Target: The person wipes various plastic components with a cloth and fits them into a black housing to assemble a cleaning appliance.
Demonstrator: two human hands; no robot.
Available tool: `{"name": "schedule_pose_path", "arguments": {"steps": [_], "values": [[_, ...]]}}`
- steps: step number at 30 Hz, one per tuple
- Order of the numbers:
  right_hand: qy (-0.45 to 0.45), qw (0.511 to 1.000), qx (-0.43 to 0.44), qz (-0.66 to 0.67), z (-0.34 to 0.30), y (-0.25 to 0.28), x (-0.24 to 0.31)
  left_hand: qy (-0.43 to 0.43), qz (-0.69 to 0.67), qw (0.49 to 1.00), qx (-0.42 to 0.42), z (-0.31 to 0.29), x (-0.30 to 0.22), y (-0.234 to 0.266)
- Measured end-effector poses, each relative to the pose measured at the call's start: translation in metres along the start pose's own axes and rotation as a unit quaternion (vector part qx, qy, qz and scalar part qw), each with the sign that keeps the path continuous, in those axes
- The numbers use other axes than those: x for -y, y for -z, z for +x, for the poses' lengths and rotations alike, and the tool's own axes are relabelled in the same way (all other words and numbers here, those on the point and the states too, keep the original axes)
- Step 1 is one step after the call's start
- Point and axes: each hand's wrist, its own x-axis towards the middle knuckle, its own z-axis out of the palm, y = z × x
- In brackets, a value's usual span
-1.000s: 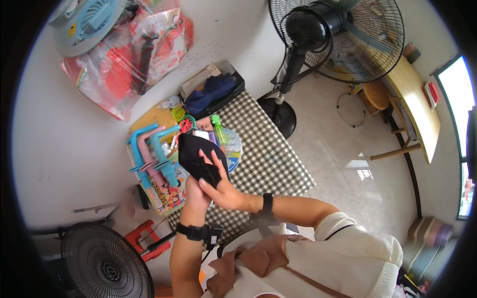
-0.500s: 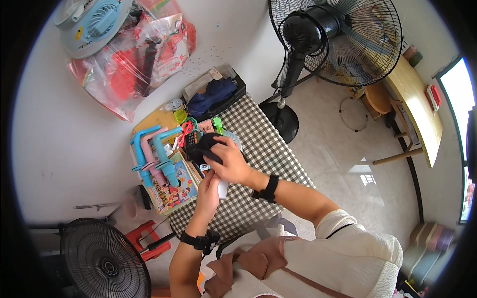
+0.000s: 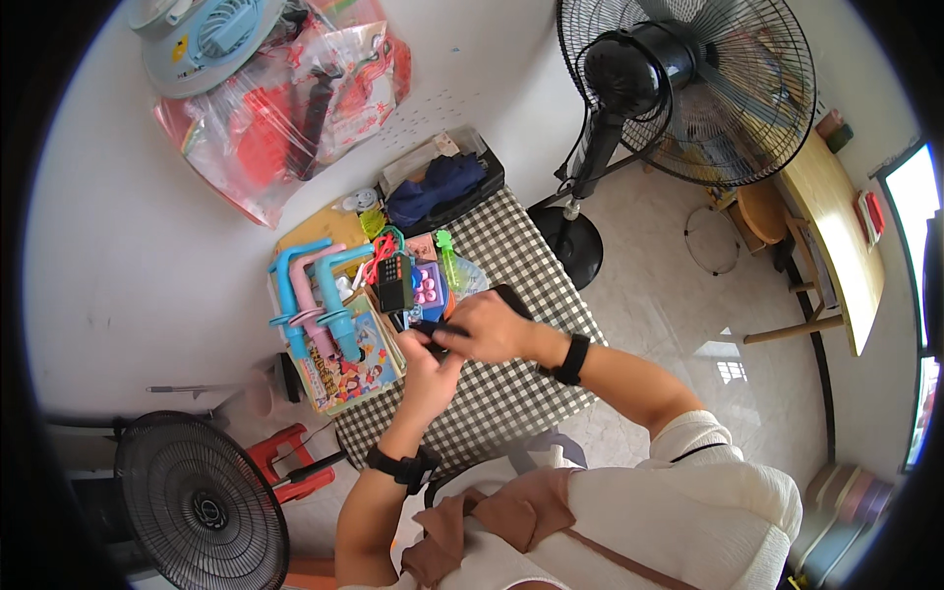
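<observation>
Over the checkered tablecloth, both my hands are close together on a black soft-looking item (image 3: 513,299). I cannot make out its kind, as my fingers hide most of it. My right hand (image 3: 486,328) is closed over it from above, and one dark end sticks out beyond the knuckles. My left hand (image 3: 429,376) pinches a dark strip of it at the left, its thumb close to the right hand's fingers. Just beyond my hands lie a dark calculator (image 3: 394,283), a purple case with pink round pieces (image 3: 427,285) and a green bottle-like toy (image 3: 448,260).
Left of my hands, blue and pink pipe-shaped pieces (image 3: 337,310) lie on picture books (image 3: 344,379). A black box (image 3: 489,177) with navy cloth stands at the table's far end. Standing fans are at the far right (image 3: 629,74) and near left (image 3: 206,509).
The black item has come nearer and to the right, uncovering the calculator and purple case. The white piece by my left hand no longer shows. The view has shifted slightly.
</observation>
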Motion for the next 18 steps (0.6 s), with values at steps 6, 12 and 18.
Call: {"name": "schedule_pose_path", "arguments": {"steps": [6, 12, 18], "values": [[-0.134, 0.991, -0.004, -0.003, 0.007, 0.014, -0.024, 0.076, -0.109, 0.991, 0.019, -0.004, -0.017, 0.009], [-0.363, 0.773, -0.109, 0.508, 0.005, -0.010, -0.060, 0.188, -0.284, 0.939, 0.037, 0.014, -0.019, 0.011], [-0.345, 0.711, -0.162, 0.590, 0.018, -0.041, -0.005, 0.166, -0.226, 0.952, -0.123, 0.027, 0.007, -0.004]]}}
